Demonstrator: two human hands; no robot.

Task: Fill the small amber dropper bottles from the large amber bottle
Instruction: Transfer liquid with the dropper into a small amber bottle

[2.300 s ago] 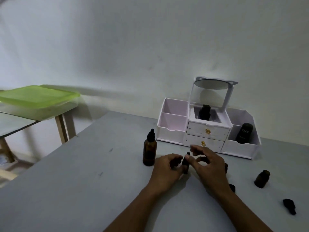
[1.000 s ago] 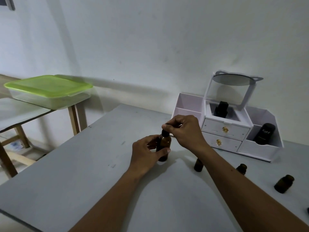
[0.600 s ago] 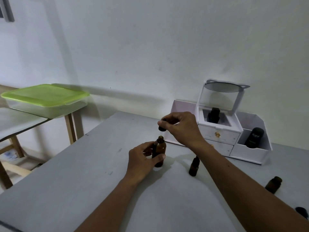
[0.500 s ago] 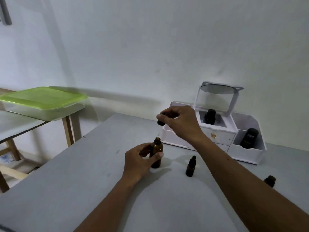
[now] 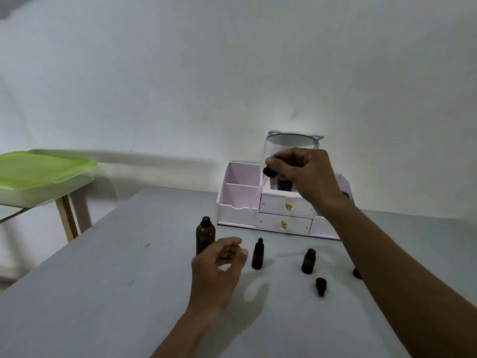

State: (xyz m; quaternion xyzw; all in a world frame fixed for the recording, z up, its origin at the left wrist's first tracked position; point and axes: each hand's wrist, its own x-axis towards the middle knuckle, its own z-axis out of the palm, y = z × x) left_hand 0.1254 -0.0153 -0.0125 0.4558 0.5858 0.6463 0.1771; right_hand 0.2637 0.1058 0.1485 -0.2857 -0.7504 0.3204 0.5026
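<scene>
The large amber bottle point(image 5: 205, 235) stands uncapped and upright on the grey table point(image 5: 103, 293). My right hand point(image 5: 302, 171) holds its black dropper cap point(image 5: 269, 172) high above the table, with the glass pipette point(image 5: 256, 193) hanging down-left. My left hand point(image 5: 219, 264) hovers with fingers apart just right of the large bottle, holding nothing. A capped small amber bottle point(image 5: 258, 254) stands beside it. An uncapped small bottle point(image 5: 308, 260) stands further right, and a loose black dropper cap point(image 5: 320, 285) lies in front of it.
A white drawer organiser point(image 5: 242, 200) with a mirror stands at the back against the wall. Another dark item point(image 5: 357, 273) is partly hidden by my right forearm. A green-lidded container point(image 5: 38, 171) rests on a side table at the left.
My right hand lifted the dropper cap with its pipette up and to the right, clear of the large bottle. My left hand let go of the large bottle and moved right, towards the small bottle.
</scene>
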